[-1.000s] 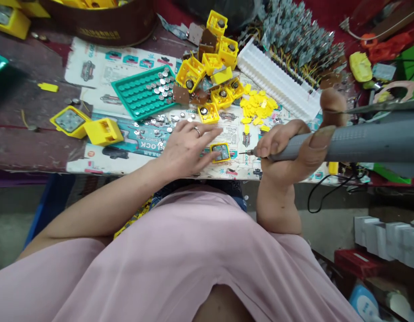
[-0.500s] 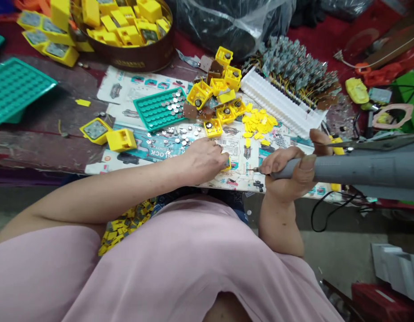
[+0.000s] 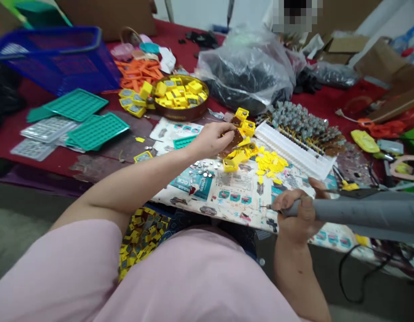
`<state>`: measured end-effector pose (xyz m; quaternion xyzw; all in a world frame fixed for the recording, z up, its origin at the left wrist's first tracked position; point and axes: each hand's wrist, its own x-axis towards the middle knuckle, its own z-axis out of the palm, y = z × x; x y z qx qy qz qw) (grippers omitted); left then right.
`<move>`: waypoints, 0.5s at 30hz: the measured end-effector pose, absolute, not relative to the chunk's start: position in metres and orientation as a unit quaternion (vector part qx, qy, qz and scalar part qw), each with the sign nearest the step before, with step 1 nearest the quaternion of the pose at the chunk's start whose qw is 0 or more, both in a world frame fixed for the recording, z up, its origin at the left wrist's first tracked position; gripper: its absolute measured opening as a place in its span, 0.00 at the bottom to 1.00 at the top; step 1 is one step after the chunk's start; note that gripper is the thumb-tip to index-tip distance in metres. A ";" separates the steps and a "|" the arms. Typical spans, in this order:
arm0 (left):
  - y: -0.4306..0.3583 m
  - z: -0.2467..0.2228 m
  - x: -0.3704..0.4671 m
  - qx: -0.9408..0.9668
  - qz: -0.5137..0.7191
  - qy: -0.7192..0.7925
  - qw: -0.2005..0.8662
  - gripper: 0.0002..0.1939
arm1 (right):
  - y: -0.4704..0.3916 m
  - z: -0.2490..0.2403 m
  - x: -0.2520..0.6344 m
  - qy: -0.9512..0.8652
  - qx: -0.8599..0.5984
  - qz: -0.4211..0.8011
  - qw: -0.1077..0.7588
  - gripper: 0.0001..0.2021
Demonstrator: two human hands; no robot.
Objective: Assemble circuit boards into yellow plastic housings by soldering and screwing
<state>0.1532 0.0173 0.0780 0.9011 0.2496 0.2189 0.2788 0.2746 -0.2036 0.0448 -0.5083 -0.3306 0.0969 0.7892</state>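
My left hand reaches over the pile of yellow housings, its fingers pinched at a brown plate; whether it grips the plate or something under it is hidden. My right hand is wrapped round the front of a grey screwdriver-like power tool, whose thin tip points left over the printed sheet. Small yellow pieces lie loose right of the housings. Silvery discs are scattered below my left hand, near a partly covered green tray.
A round brown tin of yellow housings stands behind. Green trays and a blue basket are at the left. A white rack with wired parts lies back right. A black cable hangs by the front edge.
My left hand has moved from the yellow housing near the front edge up to the pile. The view has tilted upward, showing more of the table. My right hand still holds the tool.
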 end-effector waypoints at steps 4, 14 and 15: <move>0.054 0.063 0.157 0.914 0.210 0.292 0.189 0.21 | -0.202 0.045 0.275 -0.326 -0.502 0.107 0.794 0.17; 0.206 0.080 0.150 0.873 0.088 0.476 0.056 0.20 | -0.200 0.046 0.274 -0.303 -0.535 0.117 0.780 0.17; 0.215 0.078 0.151 0.869 0.073 0.486 0.059 0.20 | -0.199 0.045 0.275 -0.303 -0.539 0.114 0.778 0.17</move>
